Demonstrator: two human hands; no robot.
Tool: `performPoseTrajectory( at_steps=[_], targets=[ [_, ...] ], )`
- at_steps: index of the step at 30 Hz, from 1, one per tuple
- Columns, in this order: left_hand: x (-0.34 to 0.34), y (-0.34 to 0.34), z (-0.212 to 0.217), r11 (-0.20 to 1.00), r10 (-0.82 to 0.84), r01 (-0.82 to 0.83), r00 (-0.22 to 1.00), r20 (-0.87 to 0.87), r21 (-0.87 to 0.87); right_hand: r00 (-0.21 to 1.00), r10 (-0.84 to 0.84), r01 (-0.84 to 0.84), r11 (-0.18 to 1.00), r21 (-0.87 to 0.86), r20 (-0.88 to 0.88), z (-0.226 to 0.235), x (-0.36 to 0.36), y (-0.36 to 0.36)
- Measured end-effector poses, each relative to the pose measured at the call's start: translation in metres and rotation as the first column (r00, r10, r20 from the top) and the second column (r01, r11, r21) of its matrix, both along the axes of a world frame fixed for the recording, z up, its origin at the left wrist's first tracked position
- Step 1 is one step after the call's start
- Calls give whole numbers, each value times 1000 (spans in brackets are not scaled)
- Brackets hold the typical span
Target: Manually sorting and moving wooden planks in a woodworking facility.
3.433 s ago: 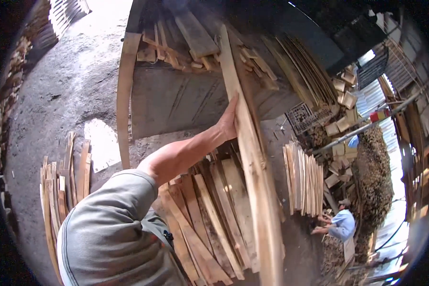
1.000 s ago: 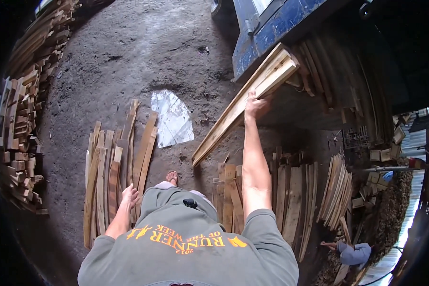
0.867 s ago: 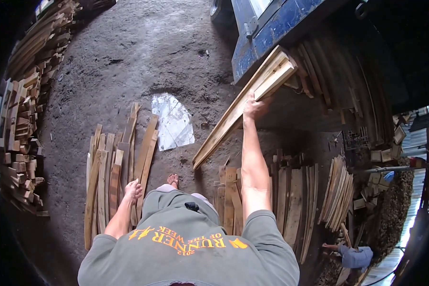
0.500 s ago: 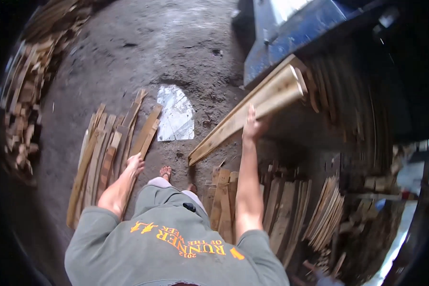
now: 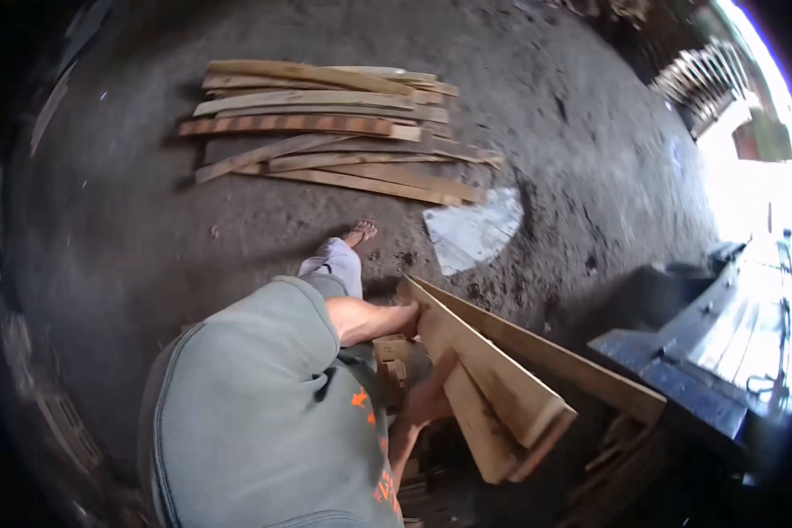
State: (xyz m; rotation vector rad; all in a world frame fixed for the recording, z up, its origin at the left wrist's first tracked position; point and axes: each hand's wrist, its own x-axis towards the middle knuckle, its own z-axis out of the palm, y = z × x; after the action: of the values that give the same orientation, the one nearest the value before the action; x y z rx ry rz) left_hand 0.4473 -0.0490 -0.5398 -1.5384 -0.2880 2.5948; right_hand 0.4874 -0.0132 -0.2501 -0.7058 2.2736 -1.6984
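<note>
A few pale wooden boards (image 5: pixel 488 365) lie slantwise across my front on the right, partly overlapping. My left hand (image 5: pixel 408 319) grips them close to their left end, the fingers partly hidden by the wood. Lower down, my right hand (image 5: pixel 429 394) is blurred and holds the same boards from their near side, its fingertips out of sight behind them. Just beyond runs another long board (image 5: pixel 546 348), which meets the others near the left end and spreads away from them on the right.
Several loose planks (image 5: pixel 317 123) lie side by side on the dirt floor ahead. A whitish flat sheet (image 5: pixel 475 231) rests between them and me. At the right stands a blue metal machine or table (image 5: pixel 691 378). Stacked wood (image 5: pixel 704 79) is at the far right, beside a bright opening.
My body and view have turned to the right. My left hand has moved from beside the floor planks onto the boards, and my right hand now holds them too.
</note>
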Motion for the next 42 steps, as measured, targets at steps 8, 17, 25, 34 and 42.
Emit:
performPoseTrajectory(
  at_steps=[8,17,25,34,42],
  targets=[
    [39,-83,30,927,371,-368,927,52,-69,982,-142,150,987,-51,126,42,-3,-48],
    [216,-284,73,678,690,-647,723,0,-348,886,231,-39,901,-433,402,14,29,-204],
    [368,-446,61,641,767,-594,477,430,-486,593,434,-365,896,-253,678,-142,52,-362],
    [459,-302,-115,839,203,380,446,872,-389,248,-221,14,974,225,943,-318,-39,14],
    [390,-313,-90,633,-258,733,505,824,-251,33,-750,704,486,517,661,-277,48,181]
  ],
)
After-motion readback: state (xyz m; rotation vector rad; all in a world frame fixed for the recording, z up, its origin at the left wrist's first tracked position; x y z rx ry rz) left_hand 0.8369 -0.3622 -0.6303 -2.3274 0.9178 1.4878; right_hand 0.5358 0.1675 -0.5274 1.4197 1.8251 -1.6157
